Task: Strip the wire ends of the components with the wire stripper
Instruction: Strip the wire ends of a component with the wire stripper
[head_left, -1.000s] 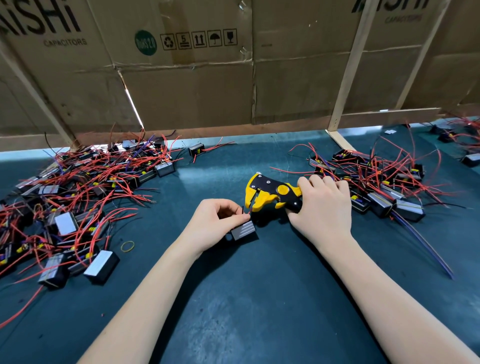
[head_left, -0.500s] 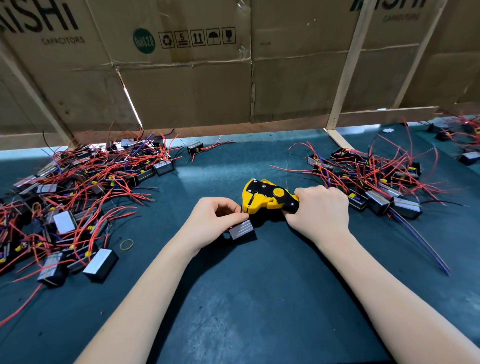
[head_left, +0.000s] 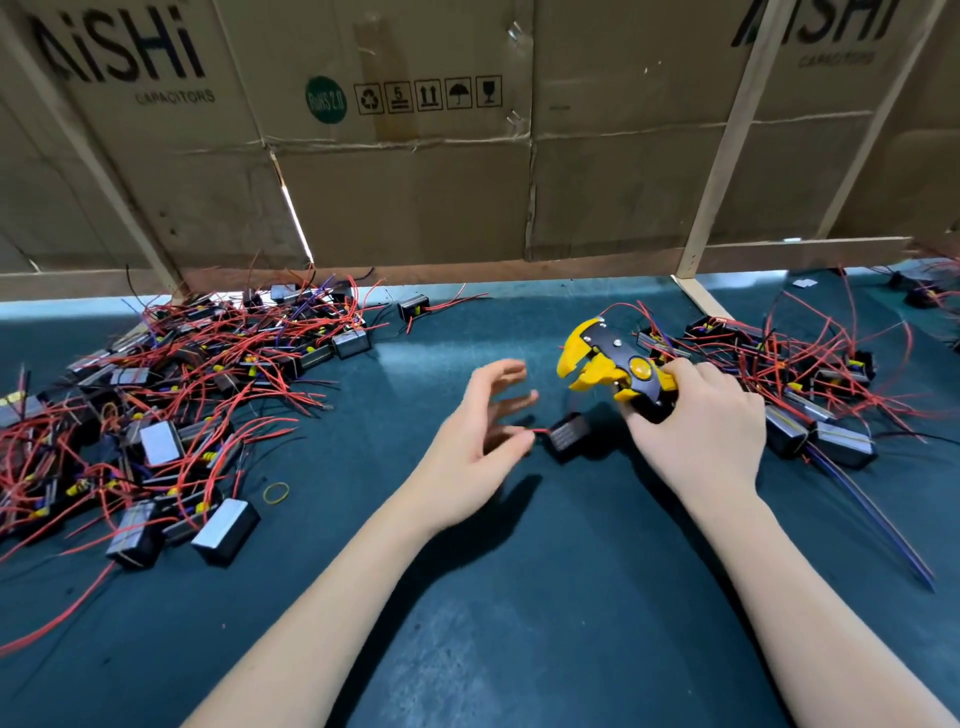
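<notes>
My right hand (head_left: 698, 431) grips the handles of the yellow and black wire stripper (head_left: 608, 366), whose jaws gape open and point left, lifted above the mat. A small black component (head_left: 569, 435) with a short red wire lies on the green mat between my hands. My left hand (head_left: 475, 441) hovers just left of it with fingers spread and blurred, holding nothing; its fingertips are near the red wire end.
A large heap of black components with red wires (head_left: 171, 395) covers the mat's left side, with a yellow rubber band (head_left: 276, 492) beside it. A second heap (head_left: 810, 374) lies right of the stripper. Cardboard walls (head_left: 415, 156) and wooden slats close the back.
My left hand has let go of the component and spread its fingers. The stripper's jaws have opened and my right hand has lifted it up and to the right.
</notes>
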